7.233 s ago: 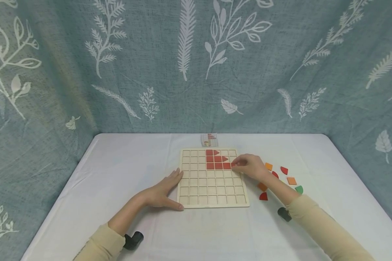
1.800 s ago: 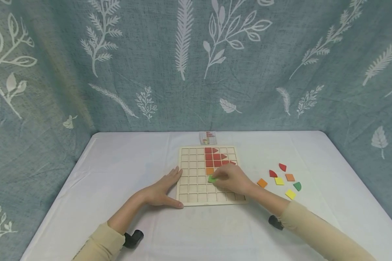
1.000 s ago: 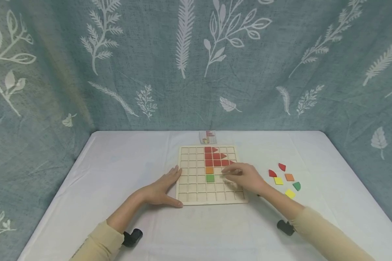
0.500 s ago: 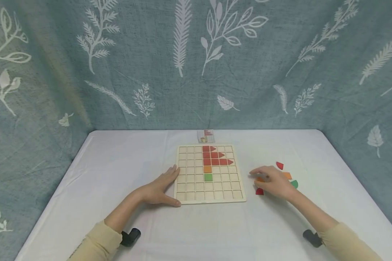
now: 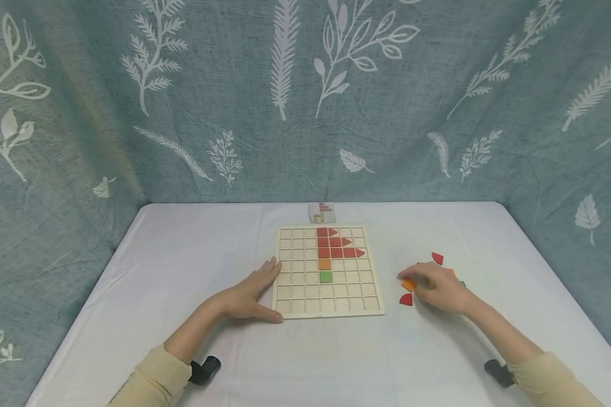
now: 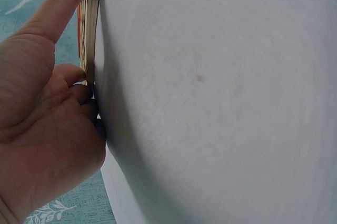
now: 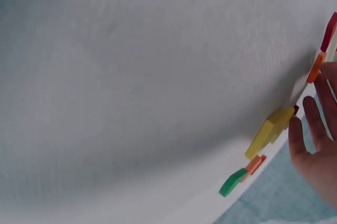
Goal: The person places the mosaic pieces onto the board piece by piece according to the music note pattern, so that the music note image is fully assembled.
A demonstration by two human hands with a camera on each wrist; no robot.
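In the head view, a pale wooden grid board (image 5: 351, 291) lies mid-table. Red squares and triangles (image 5: 336, 252) form three stepped rows in it, above an orange square (image 5: 324, 264) and a green square (image 5: 326, 277). My left hand (image 5: 246, 295) rests along the board's left edge, fingers and thumb spread against it. My right hand (image 5: 442, 288) is over the loose tiles right of the board. Its thumb and index finger pinch an orange square tile (image 5: 408, 285) that lies on the cloth. In the right wrist view, a fingertip touches this orange tile (image 7: 315, 69).
Around my right hand lie red quarter-round tiles (image 5: 406, 299), another orange square (image 5: 450, 272) and a green quarter-round (image 5: 463, 284). Yellow tiles (image 7: 267, 132) show in the right wrist view. A small pattern card (image 5: 321, 212) lies behind the board. Curtains (image 5: 234, 102) enclose the table.
The orange and green squares went into the board below the red rows. My right hand then moved right, off the board, to the loose tiles. My left hand has stayed at the board.
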